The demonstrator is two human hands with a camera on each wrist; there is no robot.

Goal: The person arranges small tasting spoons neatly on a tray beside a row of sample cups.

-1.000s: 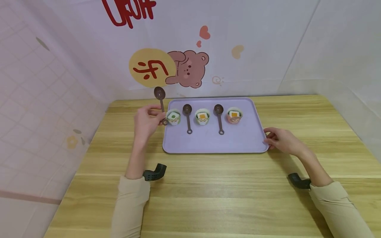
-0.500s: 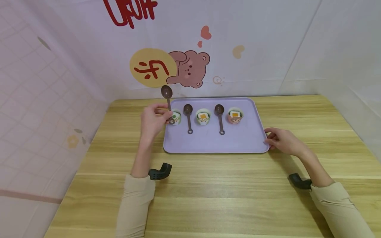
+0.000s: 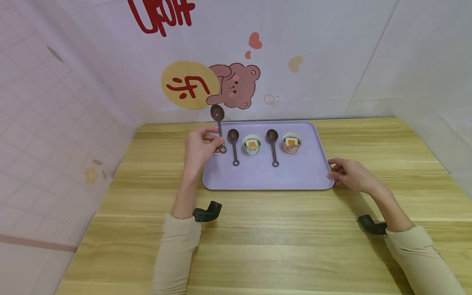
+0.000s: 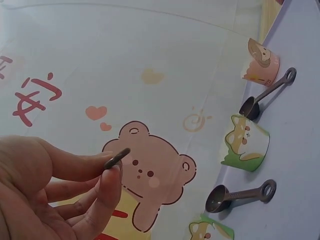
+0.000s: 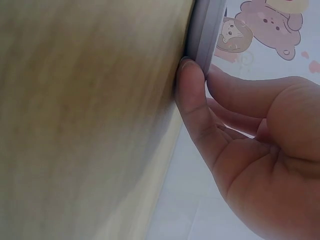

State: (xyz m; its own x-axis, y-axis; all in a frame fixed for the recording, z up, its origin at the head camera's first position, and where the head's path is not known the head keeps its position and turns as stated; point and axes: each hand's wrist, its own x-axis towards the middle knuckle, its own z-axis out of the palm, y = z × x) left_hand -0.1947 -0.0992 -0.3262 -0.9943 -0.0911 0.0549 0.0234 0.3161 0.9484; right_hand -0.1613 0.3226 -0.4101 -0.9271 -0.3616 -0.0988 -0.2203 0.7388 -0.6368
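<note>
My left hand (image 3: 199, 150) pinches a dark brown measuring spoon (image 3: 217, 113) by its handle, bowl pointing away, over the left end of a lilac tray (image 3: 269, 178). In the left wrist view only the handle's end (image 4: 118, 158) shows between thumb and finger. On the tray lie two similar measuring spoons, a left one (image 3: 233, 135) and a right one (image 3: 272, 135). A green paper cup (image 3: 252, 146) stands between them, and a pink paper cup (image 3: 291, 144) to their right. Another cup is mostly hidden behind my left hand. With thumb and fingers, my right hand (image 3: 348, 174) grips the tray's right edge.
A wood-grain table (image 3: 273, 237) lies under the tray. Behind it rises a white backdrop (image 3: 324, 53) printed with a pink bear. Both cups in plain view hold something white with an orange patch. A black wrist mount (image 3: 208, 212) sits on each forearm.
My left hand has moved right with the measuring spoon, from the tray's left edge to over the leftmost cup, now mostly covering it. My right hand stays on the tray's edge.
</note>
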